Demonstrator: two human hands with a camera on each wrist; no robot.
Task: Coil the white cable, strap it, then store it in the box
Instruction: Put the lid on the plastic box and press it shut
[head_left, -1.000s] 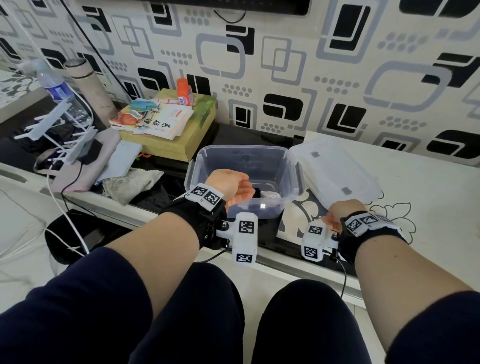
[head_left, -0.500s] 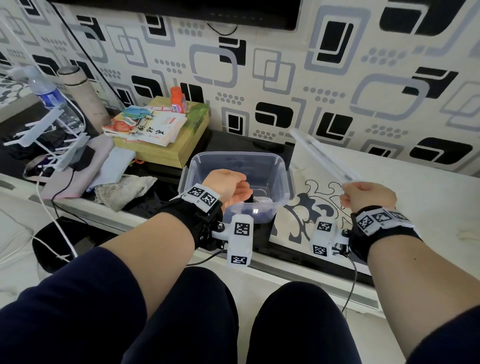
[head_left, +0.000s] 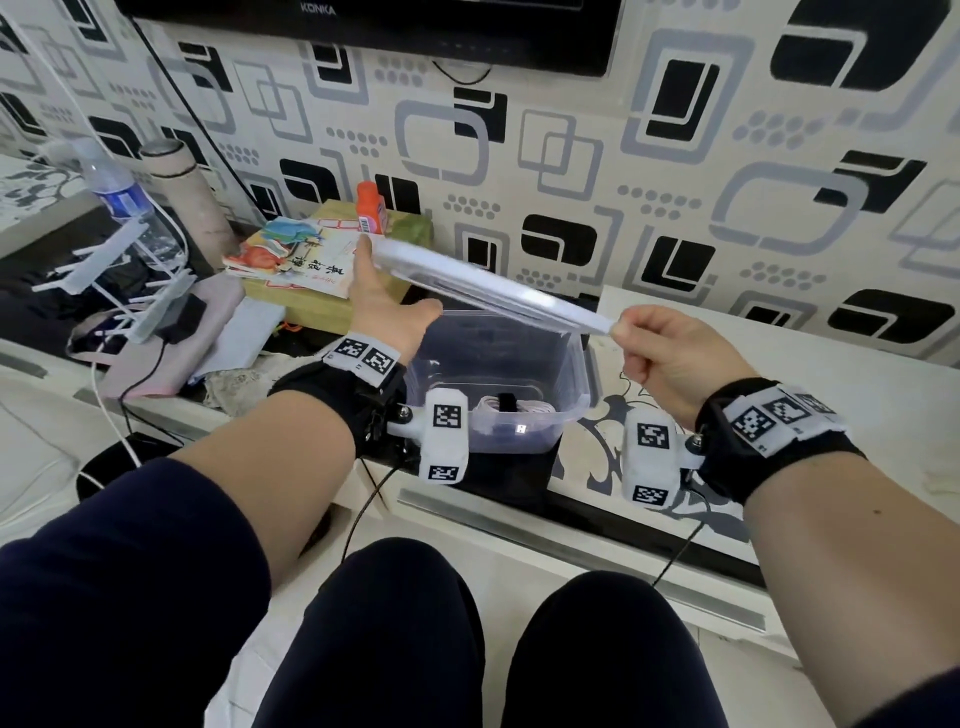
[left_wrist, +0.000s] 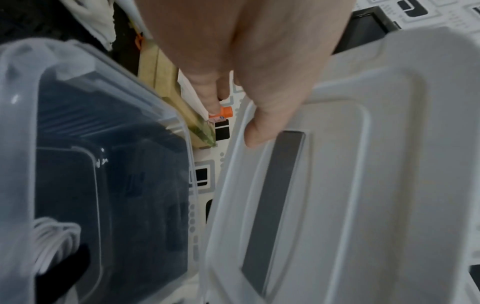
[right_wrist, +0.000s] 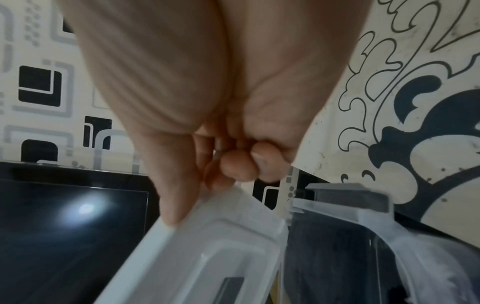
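Note:
The clear plastic box (head_left: 576, 374) stands open on the dark shelf in front of me. Inside it lies the coiled white cable (head_left: 488, 404) with a black strap (head_left: 506, 401) round it, also visible low in the left wrist view as the cable (left_wrist: 52, 236). The translucent lid (head_left: 493, 293) hangs tilted above the box, its left end higher. My right hand (head_left: 631, 338) pinches the lid's right edge (right_wrist: 207, 246). My left hand (head_left: 384, 291) holds the left end, with the thumb (left_wrist: 257, 135) on the lid's underside (left_wrist: 363, 164) and the fingers beyond its rim.
A yellow carton with books (head_left: 311, 270) and an orange bottle (head_left: 371, 208) sit just left of the box. Further left are a water bottle (head_left: 119, 192), a flask (head_left: 182, 192), cloths (head_left: 171, 338) and loose cords. The white patterned tabletop (head_left: 779, 389) lies to the right.
My right hand lifted the lid off the table at the right and carried it left over the box. My left hand left the box and rose to the lid's left end.

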